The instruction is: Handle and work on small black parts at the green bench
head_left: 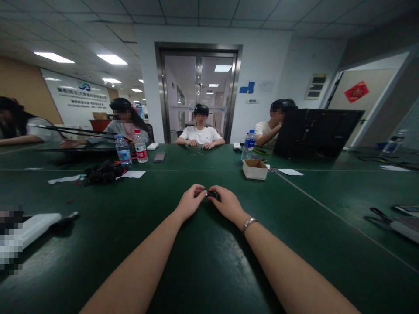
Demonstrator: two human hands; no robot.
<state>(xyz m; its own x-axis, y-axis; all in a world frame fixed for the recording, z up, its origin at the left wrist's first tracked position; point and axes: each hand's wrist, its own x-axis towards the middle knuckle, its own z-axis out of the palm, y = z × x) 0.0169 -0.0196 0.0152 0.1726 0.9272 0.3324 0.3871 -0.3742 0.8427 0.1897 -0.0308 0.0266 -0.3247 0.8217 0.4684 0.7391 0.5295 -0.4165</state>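
Note:
Both my hands rest close together just above the green table [196, 244], their fingertips almost meeting. Between them is a small black object [212, 193] with a shiny metal end; its kind is too small to make out. My right hand [228, 201] grips the black part between thumb and curled fingers, with a silver bracelet [249, 224] round the wrist. My left hand [190, 201] has its thumb and fingers pinched at the shiny end. The fingers partly hide the object.
A small open cardboard box [254, 170] lies ahead to the right, near a blue-labelled bottle [249, 143]. Two bottles and a black cable heap [104, 172] are ahead left. A large black monitor [317, 133] stands right. Several people sit around the table.

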